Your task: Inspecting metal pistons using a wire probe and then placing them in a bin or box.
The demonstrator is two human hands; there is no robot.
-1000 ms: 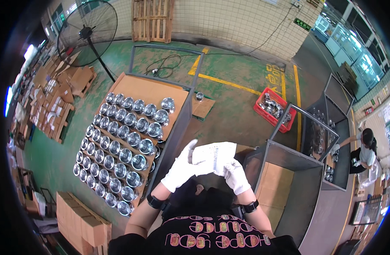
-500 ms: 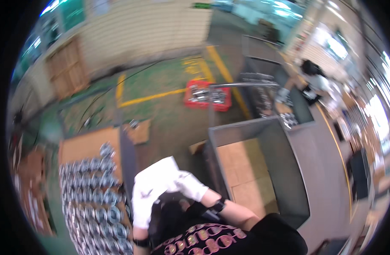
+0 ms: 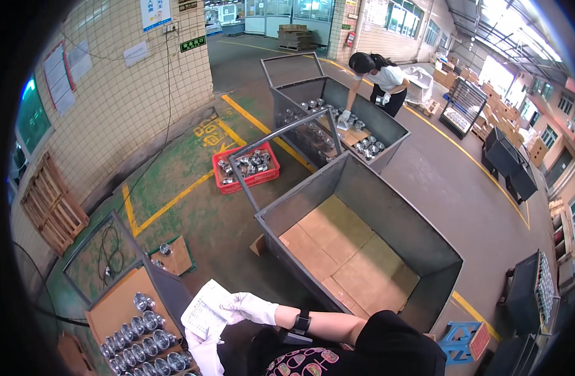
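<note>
A white sheet of paper [image 3: 206, 306] with printed lines on it is held in front of my body, tilted. My right hand [image 3: 253, 308], in a white glove, grips its right side, the fingers closed over the edge. My left hand [image 3: 203, 352], also gloved, is closed at the paper's lower edge; its fingers are partly hidden by the sheet. Beside my left hand, rows of shiny round metal parts [image 3: 135, 327] stand on a brown board [image 3: 114, 301] inside a cart.
An open grey metal cart [image 3: 438, 276] with cardboard [image 3: 334, 241] on its bottom stands at my right. Beyond it, a co-worker [image 3: 388, 78] leans over another cart [image 3: 397, 141] of metal parts. A red crate [image 3: 253, 182] holds more parts. A blue stool [image 3: 456, 341] stands lower right.
My view has swung, so the carts and crate sit elsewhere in the picture and look sharper. Both hands stay on the paper, now lower in view. The co-worker's arm reaches down into the far cart.
</note>
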